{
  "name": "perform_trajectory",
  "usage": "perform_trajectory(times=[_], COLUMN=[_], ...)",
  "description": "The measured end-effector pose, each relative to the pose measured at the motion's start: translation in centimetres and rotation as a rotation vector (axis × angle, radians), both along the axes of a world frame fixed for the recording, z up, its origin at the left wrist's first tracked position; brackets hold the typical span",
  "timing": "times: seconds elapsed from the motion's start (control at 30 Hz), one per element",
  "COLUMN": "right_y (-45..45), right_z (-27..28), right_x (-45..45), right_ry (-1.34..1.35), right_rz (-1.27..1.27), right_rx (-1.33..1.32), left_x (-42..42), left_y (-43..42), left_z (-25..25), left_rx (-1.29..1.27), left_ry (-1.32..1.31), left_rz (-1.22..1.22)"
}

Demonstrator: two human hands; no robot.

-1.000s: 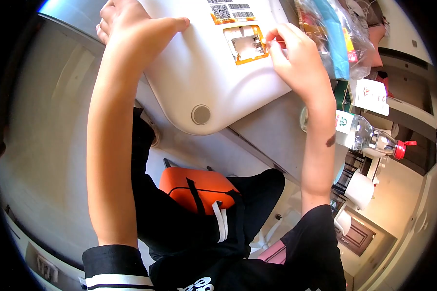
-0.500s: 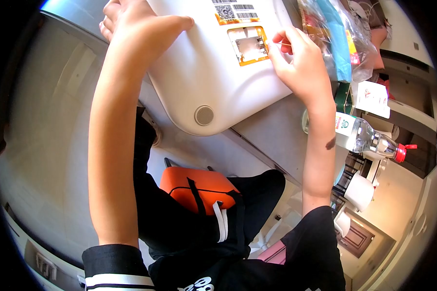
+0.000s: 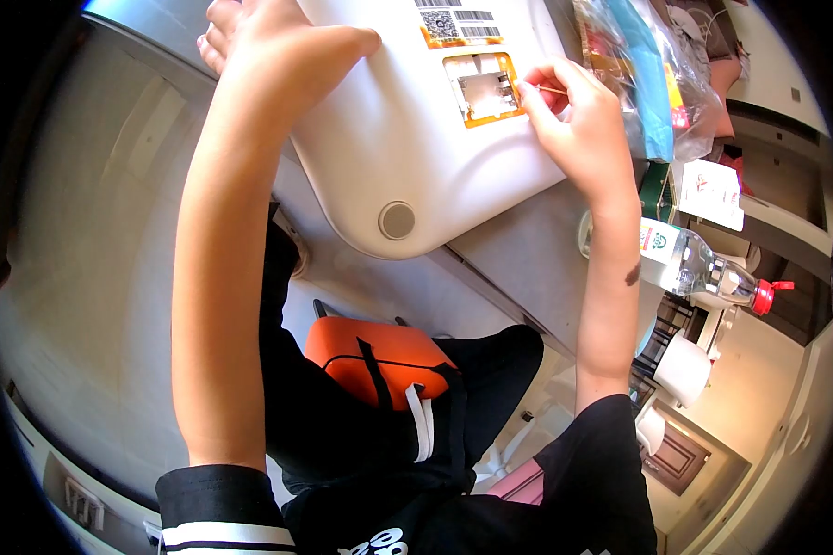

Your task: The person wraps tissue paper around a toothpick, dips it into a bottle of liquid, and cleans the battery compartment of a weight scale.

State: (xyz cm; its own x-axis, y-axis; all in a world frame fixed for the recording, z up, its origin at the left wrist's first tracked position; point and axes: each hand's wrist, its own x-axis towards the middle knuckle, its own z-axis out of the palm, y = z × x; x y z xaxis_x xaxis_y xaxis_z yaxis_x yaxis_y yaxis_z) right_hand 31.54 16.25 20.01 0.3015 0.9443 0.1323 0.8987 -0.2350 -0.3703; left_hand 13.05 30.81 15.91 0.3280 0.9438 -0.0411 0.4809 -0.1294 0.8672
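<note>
White device: I see it lying with a large pale face [image 3: 416,166] upward at the top of the view, partly over the grey table [image 3: 528,248], its rounded near corner reaching past the edge.
Opening: the recess [image 3: 484,91] sits uncovered in that face, with metal contacts showing along one side; no cover is fitted over it.
Orange border: the orange strip [image 3: 492,120] runs around much of the recess's rim, and more orange lies along the lower edge of the barcode label [image 3: 460,25]. I cannot tell whether it is film, glue or trim.
Left hand: the hand [image 3: 282,42] rests on the device's far-left side, thumb spread away from the fingers, which bend over toward the edge.
Right hand: the hand [image 3: 578,116] pinches a thin stick [image 3: 553,90] between thumb and forefinger, fingertips just beside the rim; I cannot tell whether the stick touches it.
Progress: I judge the work to be underway at the rim; the recess is already exposed, while orange on the rim and under the label looks untreated or only partly treated.
Nearby: a clear bottle [image 3: 690,262] with a red cap and a plastic bag [image 3: 699,116] lie beyond the right arm.
</note>
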Motion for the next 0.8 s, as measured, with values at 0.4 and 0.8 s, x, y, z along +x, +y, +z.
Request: perform_trajectory(times=[0.4,0.8], right_y=[1.2,3.9], right_z=[0.1,-1.1], right_x=[0.8,0.2], right_ry=[0.092,-0.053], right_rz=[-0.030,0.095], right_rx=[0.045,0.118], left_x=[0.0,0.3], left_y=[0.1,-0.2], left_z=[-0.5,-0.4], left_rx=[0.071,0.115], left_ry=[-0.102,-0.054], left_rz=[0.025,0.048])
